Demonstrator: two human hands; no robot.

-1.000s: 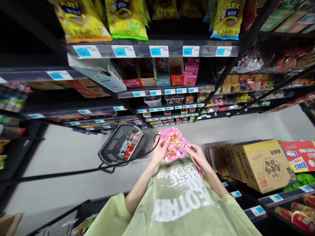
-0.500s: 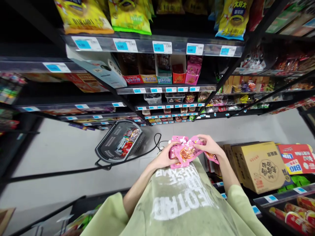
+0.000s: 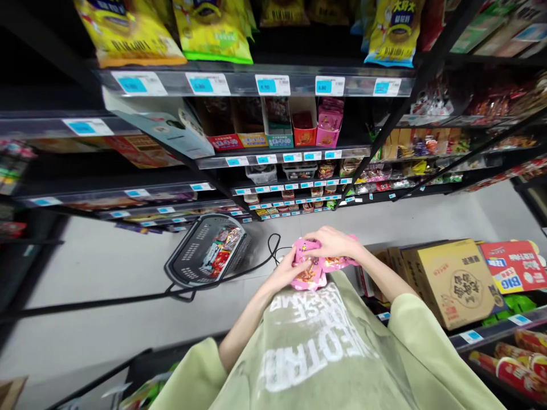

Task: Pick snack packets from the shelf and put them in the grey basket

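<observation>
My left hand (image 3: 285,274) is closed around a pink snack packet (image 3: 310,279) in front of my shirt. My right hand (image 3: 331,242) reaches across from the right, its fingers over the top of that packet. Under the right palm, a second pink snack packet (image 3: 339,262) sticks out, partly hidden by the hand. More pink packets of the same look stand in a pink display box (image 3: 328,136) on the shelf ahead.
On the floor to the left stands a grey shopping basket (image 3: 188,250) with several packets inside and a long black handle. Shelves with yellow snack bags (image 3: 213,31) rise ahead. At right, a cardboard box (image 3: 453,285) sits on a lower shelf, near a red carton (image 3: 513,265).
My right hand has moved left, toward my left hand, and now covers part of the packets. The packet that was fanned out in the middle no longer shows separately.
</observation>
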